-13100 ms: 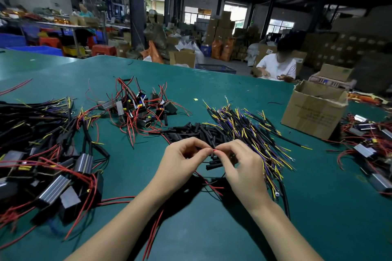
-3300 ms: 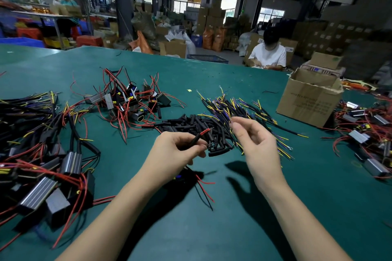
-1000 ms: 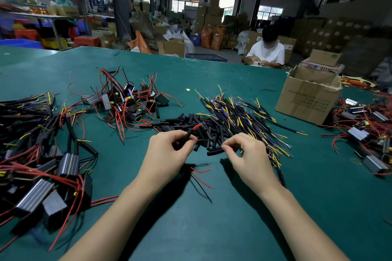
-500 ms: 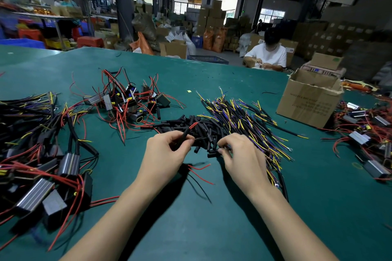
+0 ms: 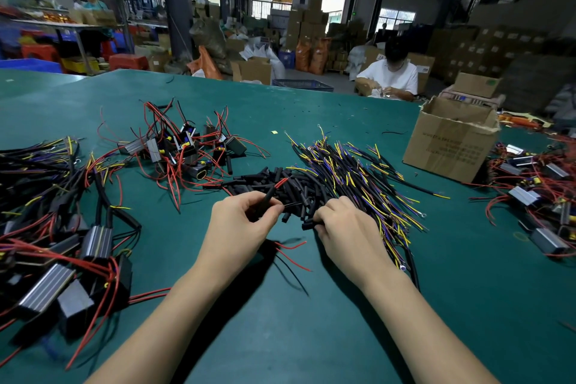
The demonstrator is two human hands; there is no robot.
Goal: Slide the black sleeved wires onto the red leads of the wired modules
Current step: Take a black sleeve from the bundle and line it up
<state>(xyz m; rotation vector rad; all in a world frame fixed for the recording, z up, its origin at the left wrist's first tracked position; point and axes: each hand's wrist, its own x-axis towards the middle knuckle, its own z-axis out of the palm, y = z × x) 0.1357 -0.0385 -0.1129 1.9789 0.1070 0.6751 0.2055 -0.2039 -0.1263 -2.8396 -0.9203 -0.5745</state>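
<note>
Meanwhile left hand (image 5: 241, 224) pinches a red lead (image 5: 281, 182); right hand (image 5: 344, 227) seemingly grips a black sleeve (image 5: 308, 224) beside sleeved wires (image 5: 358, 178).

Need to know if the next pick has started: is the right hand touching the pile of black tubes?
Touching. The head view shows the right hand with fingers curled into the near edge of the black tube pile.

The table (image 5: 311, 337) is plain teal green, and the sleeves (image 5: 293, 187) heaped on it are matte black. The wires (image 5: 358, 178) show yellow, purple and black, the leads (image 5: 170, 178) red, the modules (image 5: 96, 238) ribbed silver-grey and the box (image 5: 448, 150) brown.
</note>
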